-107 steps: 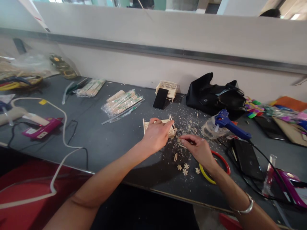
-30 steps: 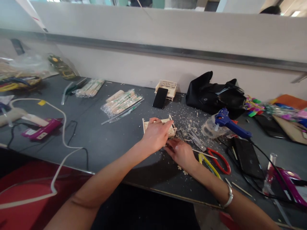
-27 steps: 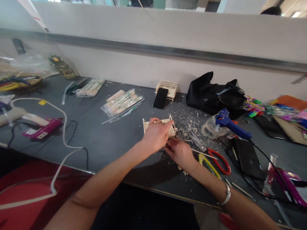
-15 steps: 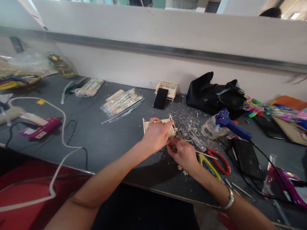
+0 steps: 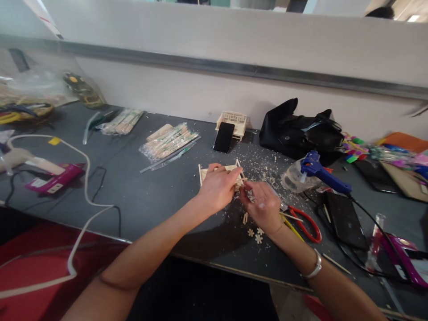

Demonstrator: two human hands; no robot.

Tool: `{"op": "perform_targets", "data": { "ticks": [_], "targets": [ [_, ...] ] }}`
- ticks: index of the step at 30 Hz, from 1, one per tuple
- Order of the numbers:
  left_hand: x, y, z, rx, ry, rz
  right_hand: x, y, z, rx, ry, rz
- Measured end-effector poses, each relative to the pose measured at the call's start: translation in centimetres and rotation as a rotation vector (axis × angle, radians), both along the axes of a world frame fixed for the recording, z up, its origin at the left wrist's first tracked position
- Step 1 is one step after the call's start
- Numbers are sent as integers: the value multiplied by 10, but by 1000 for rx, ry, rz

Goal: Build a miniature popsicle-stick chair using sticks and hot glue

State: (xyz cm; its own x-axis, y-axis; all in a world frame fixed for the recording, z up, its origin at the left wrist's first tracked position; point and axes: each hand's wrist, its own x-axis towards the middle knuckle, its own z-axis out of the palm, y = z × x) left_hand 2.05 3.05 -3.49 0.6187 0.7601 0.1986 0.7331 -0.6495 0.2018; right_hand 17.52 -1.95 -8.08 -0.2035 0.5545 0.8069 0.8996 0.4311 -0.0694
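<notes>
My left hand [image 5: 218,187] rests on a small wooden stick frame [image 5: 206,171] on the dark table [image 5: 154,196], gripping its near side. My right hand [image 5: 262,206] is beside the frame's right end, its fingertips pinched on a small wooden piece held against the frame. Short stick pieces [image 5: 245,218] and small flower-shaped wooden cutouts [image 5: 256,234] lie just in front of my right hand. Wood shavings are scattered around the frame.
Red and yellow-handled pliers [image 5: 305,224] lie to the right. A blue glue gun [image 5: 320,174] rests on a clear cup, a black bag [image 5: 299,133] behind it. A phone [image 5: 224,137] leans on a finished wooden model [image 5: 233,121]. Packets of sticks [image 5: 169,142] and a purple glue gun [image 5: 50,183] lie left.
My right hand left the pliers, dipped low beside the frame, then lifted toward the frame's right end with a small piece. My left hand stayed on the frame.
</notes>
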Motion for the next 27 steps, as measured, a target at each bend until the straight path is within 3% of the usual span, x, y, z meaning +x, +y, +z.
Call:
{"op": "perform_targets", "data": {
  "ticks": [7, 27],
  "targets": [
    [0, 0, 1, 7, 7, -2, -1, 2, 0, 33, -93, -24],
    [0, 0, 0, 24, 0, -6, -1, 3, 0, 13, -101, -4]
  ]
}}
